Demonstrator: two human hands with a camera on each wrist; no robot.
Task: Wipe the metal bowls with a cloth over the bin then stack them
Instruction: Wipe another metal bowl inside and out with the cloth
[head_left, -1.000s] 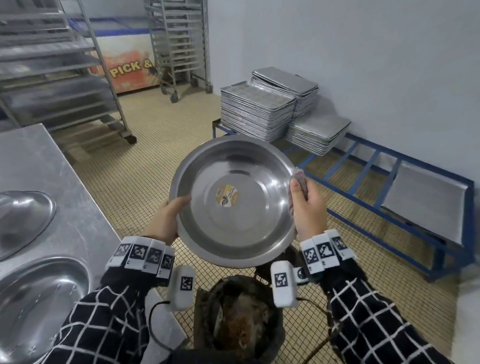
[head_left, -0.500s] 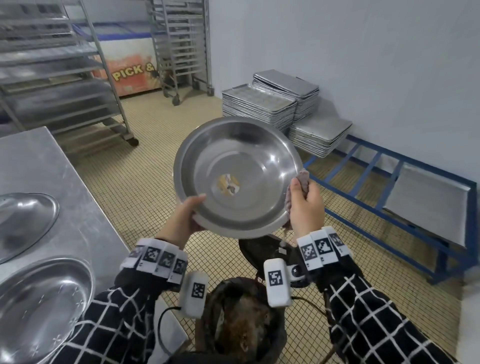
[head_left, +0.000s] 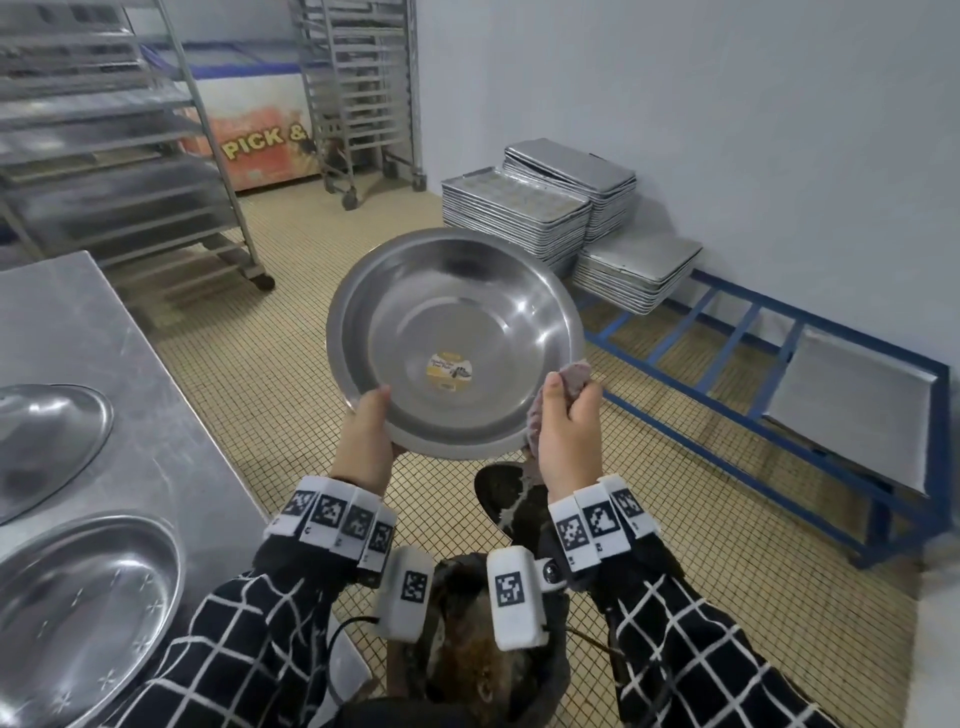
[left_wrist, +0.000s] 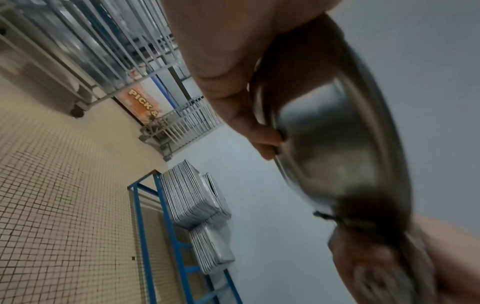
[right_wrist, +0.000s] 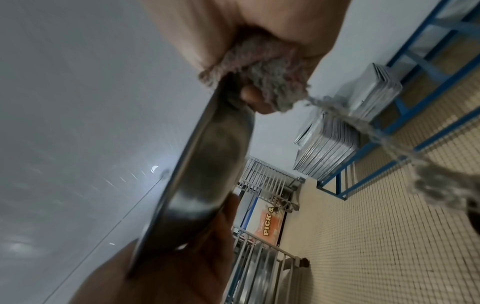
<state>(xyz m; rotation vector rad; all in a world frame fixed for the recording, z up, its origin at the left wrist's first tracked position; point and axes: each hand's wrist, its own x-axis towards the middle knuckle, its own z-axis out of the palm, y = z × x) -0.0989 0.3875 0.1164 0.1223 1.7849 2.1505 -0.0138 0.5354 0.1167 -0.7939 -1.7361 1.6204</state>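
Observation:
I hold a wide metal bowl (head_left: 457, 332) tilted toward me, with a yellow sticker (head_left: 450, 370) on its inside bottom. My left hand (head_left: 370, 432) grips its lower left rim, thumb inside. My right hand (head_left: 566, 421) pinches a greyish-pink cloth (head_left: 575, 375) folded over the lower right rim. The left wrist view shows the left hand (left_wrist: 249, 115) round the bowl (left_wrist: 335, 148) edge. In the right wrist view the cloth (right_wrist: 262, 82) wraps the bowl (right_wrist: 205, 164) rim, a frayed strand hanging. A dark bin (head_left: 467, 654) full of brown waste sits below my wrists.
A steel counter (head_left: 104, 364) on the left carries two more metal bowls (head_left: 78, 618) (head_left: 47, 441). Stacks of baking trays (head_left: 519, 218) rest on a blue floor frame (head_left: 753, 374) by the wall. Wheeled tray racks (head_left: 119, 145) stand behind on the tiled floor.
The bowl has turned in my hands and its sticker has shifted. Both hands slid along the rim toward the bottom edge; the right hand with the cloth moved down and left.

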